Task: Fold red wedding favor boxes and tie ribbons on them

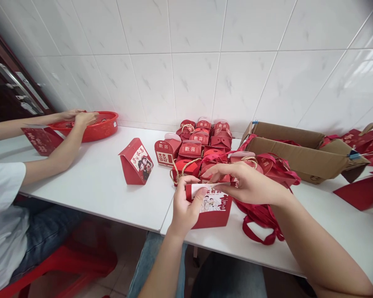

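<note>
Your left hand [189, 209] clasps a red-and-white printed paper box [213, 218] at the white table [323, 215]'s near edge; your right hand [247, 182] bunches its fingertips at the top, hold unclear. Right lies crimson satin ribbon [258, 214]; farther, small red cardboard boxes [191, 149] cluster.

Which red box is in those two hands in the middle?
The box right in front of the pile: only it is gripped by the left hand, with the right hand at its top edge.
</note>
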Tool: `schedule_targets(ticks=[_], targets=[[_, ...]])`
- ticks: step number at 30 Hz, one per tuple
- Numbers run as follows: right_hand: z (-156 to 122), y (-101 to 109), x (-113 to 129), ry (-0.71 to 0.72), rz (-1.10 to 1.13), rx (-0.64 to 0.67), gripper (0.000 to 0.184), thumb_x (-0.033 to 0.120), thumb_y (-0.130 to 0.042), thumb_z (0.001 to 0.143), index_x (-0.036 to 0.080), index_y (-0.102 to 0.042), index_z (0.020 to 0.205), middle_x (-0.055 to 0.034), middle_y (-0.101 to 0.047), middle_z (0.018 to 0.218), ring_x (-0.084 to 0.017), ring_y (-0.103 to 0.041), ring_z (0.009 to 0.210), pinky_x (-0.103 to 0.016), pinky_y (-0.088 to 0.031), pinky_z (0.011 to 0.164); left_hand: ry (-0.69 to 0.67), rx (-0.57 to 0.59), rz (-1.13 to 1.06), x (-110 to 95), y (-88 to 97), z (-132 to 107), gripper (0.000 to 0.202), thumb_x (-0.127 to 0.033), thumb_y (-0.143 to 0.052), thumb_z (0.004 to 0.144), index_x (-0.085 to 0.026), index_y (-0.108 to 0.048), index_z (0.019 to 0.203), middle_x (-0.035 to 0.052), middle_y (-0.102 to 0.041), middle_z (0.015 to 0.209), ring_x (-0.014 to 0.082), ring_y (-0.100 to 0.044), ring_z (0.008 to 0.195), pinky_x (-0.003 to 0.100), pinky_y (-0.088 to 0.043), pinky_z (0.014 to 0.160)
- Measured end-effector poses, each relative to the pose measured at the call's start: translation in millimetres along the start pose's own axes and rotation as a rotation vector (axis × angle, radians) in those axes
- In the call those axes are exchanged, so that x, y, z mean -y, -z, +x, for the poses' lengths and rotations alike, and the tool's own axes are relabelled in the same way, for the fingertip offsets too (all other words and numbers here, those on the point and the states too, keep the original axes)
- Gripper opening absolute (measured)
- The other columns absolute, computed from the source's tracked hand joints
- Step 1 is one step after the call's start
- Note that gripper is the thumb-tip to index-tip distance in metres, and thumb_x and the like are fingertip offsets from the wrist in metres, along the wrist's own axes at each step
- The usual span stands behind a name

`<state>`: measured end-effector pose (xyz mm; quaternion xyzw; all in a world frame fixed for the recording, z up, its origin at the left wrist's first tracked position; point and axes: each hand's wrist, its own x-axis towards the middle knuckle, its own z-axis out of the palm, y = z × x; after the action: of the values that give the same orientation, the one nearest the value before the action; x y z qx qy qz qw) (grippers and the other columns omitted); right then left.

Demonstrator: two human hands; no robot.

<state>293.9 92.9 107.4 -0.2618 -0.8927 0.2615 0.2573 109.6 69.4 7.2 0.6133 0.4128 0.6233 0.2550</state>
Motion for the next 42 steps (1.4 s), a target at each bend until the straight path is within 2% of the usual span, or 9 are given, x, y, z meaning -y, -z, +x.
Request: schedule_targets(ticks=[10,13,15,20,22,28,34,38,42], targets=[[2,-8,-3,-0.020,-0.009,-0.042,0.032,0.008,-0.055,0.084,0.019,-0.064,0.113,-0.0053,-0.072,0.108,-0.018,-0.068,0.098,-0.028,-0.056,0.079,-0.047,-0.043,0.024,4,-5.4,1,0.024,-0.030,-0.063,0.088,-0.023,-0.050,0.107,0.0040,-0.059,0.098,0.0176,-0.061,0.092,0.031,-0.048,0.085],[4,-12,-3,-0.045,0.009,-0.095,0.031,0.007,-0.054,0.083,0.017,-0.066,0.110,-0.0043,-0.072,0.099,-0.015,-0.068,0.089,-0.025,-0.055,0.075,-0.275,-0.297,0.123,4,-9.8,-4,0.044,-0.020,-0.072,0.079,-0.025,-0.045,0.114,0.0055,-0.057,0.104,0.0201,-0.059,0.098,0.036,-0.048,0.088],[5,-14,-3,-0.067,0.009,-0.131,0.033,0.006,-0.054,0.082,0.016,-0.065,0.111,-0.0033,-0.072,0.092,-0.014,-0.067,0.083,-0.025,-0.054,0.072,-0.457,-0.428,0.244,0,-13.4,-11,0.043,-0.012,-0.076,0.072,-0.024,-0.049,0.103,0.0040,-0.055,0.097,0.0204,-0.056,0.095,0.036,-0.047,0.085],[5,-17,-2,-0.094,0.039,-0.167,0.033,0.006,-0.055,0.079,0.015,-0.066,0.108,-0.0014,-0.071,0.085,-0.013,-0.066,0.077,-0.024,-0.053,0.069,-0.573,-0.135,0.331,-13,-31.0,-29,0.023,-0.010,-0.069,0.078,-0.022,-0.050,0.081,-0.0022,-0.056,0.069,0.0151,-0.053,0.067,0.030,-0.043,0.068],[4,-17,-3,-0.103,0.046,-0.167,0.032,0.006,-0.056,0.078,0.016,-0.067,0.106,-0.0009,-0.071,0.084,-0.013,-0.067,0.077,-0.023,-0.053,0.068,-0.569,-0.105,0.350,-13,-40.4,-34,0.019,-0.013,-0.068,0.080,-0.020,-0.051,0.077,-0.0030,-0.057,0.065,0.0139,-0.053,0.064,0.031,-0.039,0.068],[4,-16,-2,-0.102,0.025,-0.166,0.028,0.005,-0.057,0.076,0.016,-0.069,0.098,-0.0033,-0.072,0.097,-0.014,-0.066,0.082,-0.024,-0.053,0.071,-0.520,-0.175,0.525,-7,-62.0,-47,0.024,-0.004,-0.064,0.076,-0.025,-0.069,0.085,0.0014,-0.060,0.079,0.0187,-0.052,0.082,0.036,-0.031,0.080],[5,-16,4,-0.123,0.026,-0.136,0.026,0.005,-0.057,0.075,0.015,-0.069,0.096,0.0008,-0.067,0.079,-0.009,-0.058,0.064,-0.020,-0.048,0.059,-0.553,-0.311,0.569,-3,-76.7,-52,0.022,-0.012,-0.075,0.075,-0.028,-0.075,0.089,0.0052,-0.048,0.088,0.0205,-0.045,0.083,0.036,-0.033,0.078],[3,-18,9,-0.163,0.048,-0.148,0.021,0.005,-0.059,0.075,0.015,-0.069,0.090,0.0020,-0.065,0.075,-0.007,-0.056,0.061,-0.018,-0.046,0.055,-0.606,-0.375,0.475,-8,-73.7,-51,0.012,-0.018,-0.073,0.079,-0.029,-0.075,0.084,0.0037,-0.047,0.084,0.0200,-0.045,0.083,0.036,-0.033,0.080],[0,-19,13,-0.193,0.090,-0.138,0.014,0.008,-0.063,0.075,0.015,-0.069,0.086,0.0012,-0.068,0.077,-0.008,-0.058,0.062,-0.018,-0.047,0.056,-0.641,-0.293,0.365,-19,-61.3,-48,0.014,-0.015,-0.063,0.086,-0.026,-0.072,0.088,0.0023,-0.058,0.079,0.0181,-0.052,0.082,0.036,-0.037,0.079]])
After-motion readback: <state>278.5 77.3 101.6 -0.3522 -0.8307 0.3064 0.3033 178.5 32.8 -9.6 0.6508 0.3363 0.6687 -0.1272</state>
